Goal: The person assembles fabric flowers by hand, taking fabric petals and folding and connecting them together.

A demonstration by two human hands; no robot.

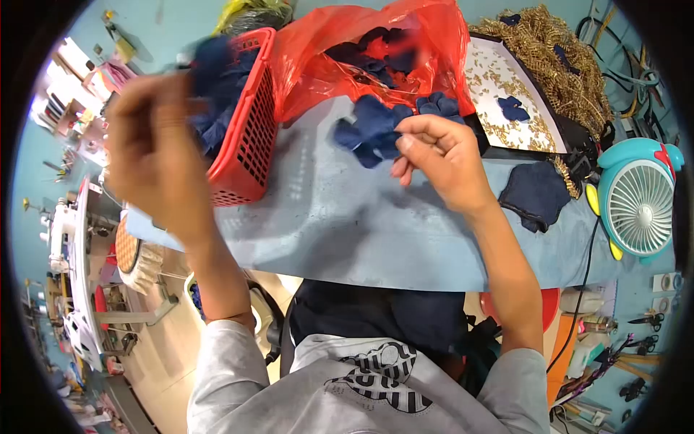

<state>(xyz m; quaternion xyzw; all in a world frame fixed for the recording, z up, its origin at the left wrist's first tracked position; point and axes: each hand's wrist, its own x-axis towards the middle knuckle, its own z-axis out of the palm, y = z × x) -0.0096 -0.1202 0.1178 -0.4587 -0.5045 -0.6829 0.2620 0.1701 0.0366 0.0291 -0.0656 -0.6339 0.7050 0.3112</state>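
My right hand [444,155] pinches a navy fabric flower [367,134] between thumb and fingertips, above the table. Just behind it, another navy fabric flower [439,106] lies by the mouth of the red plastic bag [307,54]. My left hand [159,137] is raised at the left side of the red basket [249,137] and smeared by motion, so its grip is unclear. Close to its fingers, dark navy fabric pieces [217,94] fill the basket. More navy pieces [376,54] show inside the bag.
At the right stands a white tray [495,69] with small gold pieces and one navy flower. Gold trim [571,50] is heaped behind it. A navy cloth piece [535,195] and a teal fan [640,202] with a dark cord sit on the blue-grey table [347,239].
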